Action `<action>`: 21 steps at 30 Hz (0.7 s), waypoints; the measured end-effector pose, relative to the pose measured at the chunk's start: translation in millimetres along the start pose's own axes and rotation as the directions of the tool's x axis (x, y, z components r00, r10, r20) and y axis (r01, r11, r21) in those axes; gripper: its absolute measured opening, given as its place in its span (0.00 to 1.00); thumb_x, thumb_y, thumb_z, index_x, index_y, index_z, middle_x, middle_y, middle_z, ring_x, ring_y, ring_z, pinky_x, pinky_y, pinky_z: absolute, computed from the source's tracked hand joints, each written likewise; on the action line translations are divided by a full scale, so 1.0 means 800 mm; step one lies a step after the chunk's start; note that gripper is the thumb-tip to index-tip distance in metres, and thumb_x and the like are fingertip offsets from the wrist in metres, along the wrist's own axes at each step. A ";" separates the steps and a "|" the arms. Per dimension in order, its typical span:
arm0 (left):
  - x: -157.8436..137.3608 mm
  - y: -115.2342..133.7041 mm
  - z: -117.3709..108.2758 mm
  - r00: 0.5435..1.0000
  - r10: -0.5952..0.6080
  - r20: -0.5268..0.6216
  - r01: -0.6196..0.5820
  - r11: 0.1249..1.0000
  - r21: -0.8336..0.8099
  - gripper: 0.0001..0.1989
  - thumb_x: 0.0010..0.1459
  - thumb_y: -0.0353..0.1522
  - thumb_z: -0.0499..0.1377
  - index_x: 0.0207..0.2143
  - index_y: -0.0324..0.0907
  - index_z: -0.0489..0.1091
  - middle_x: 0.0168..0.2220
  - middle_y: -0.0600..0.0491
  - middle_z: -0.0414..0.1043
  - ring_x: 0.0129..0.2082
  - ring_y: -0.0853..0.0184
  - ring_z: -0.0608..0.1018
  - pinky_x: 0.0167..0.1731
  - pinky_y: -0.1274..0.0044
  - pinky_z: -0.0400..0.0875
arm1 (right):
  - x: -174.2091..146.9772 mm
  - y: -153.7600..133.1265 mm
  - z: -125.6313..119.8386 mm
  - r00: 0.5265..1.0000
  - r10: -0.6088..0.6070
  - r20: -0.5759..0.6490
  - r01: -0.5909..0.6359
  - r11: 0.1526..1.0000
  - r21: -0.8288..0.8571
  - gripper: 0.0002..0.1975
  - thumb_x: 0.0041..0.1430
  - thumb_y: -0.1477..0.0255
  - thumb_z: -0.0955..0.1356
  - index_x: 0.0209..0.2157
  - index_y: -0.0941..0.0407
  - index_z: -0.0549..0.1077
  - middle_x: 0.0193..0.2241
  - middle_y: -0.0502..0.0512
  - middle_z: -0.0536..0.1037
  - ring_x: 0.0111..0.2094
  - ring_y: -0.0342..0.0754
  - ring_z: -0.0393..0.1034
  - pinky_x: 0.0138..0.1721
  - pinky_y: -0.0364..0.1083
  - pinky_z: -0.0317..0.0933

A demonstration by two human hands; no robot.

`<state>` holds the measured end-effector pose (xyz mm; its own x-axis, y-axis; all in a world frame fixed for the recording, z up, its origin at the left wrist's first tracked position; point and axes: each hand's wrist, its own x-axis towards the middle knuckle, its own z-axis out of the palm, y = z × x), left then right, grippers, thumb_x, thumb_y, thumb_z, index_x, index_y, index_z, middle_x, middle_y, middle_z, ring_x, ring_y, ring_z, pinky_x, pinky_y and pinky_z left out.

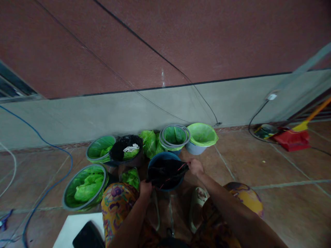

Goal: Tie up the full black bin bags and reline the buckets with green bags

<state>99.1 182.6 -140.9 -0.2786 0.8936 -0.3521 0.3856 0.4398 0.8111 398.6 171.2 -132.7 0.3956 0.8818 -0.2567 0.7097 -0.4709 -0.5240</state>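
A black plastic bag (165, 170) lies spread across the mouth of a blue bucket (158, 156) between my feet. My left hand (146, 190) is closed on the bag's near left edge, and my right hand (196, 166) grips its right edge above the rim. The bag is stretched between the two hands, with a thin red strip along it. Behind the bucket stands a bin lined with green plastic (176, 136), grey rings resting on its top. To its right is a pale bucket with a light green liner (199, 148).
Left of me are a black-lined bin (119, 148) and green-lined bins (89, 206) (90, 150). A black device (88, 236) rests on a white surface (67, 229). A blue hose (49, 189) crosses the floor at left. A red dustpan (293, 140) lies at right, by the wall.
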 end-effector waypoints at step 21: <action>-0.013 0.180 -0.029 0.850 0.405 0.337 -0.348 0.911 -0.220 0.11 0.48 0.36 0.63 0.33 0.38 0.77 0.19 0.57 0.72 0.22 0.72 0.72 0.27 0.79 0.65 | 0.025 -0.093 -0.084 0.978 -0.145 0.148 -0.020 0.647 0.762 0.03 0.52 0.74 0.71 0.28 0.60 0.77 0.18 0.48 0.73 0.18 0.36 0.62 0.19 0.35 0.54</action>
<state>137.2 234.4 -9.6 0.2160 0.9680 -0.1276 0.2551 0.0702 0.9644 393.0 222.1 -44.6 0.1980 0.9346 -0.2954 0.0072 -0.3028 -0.9530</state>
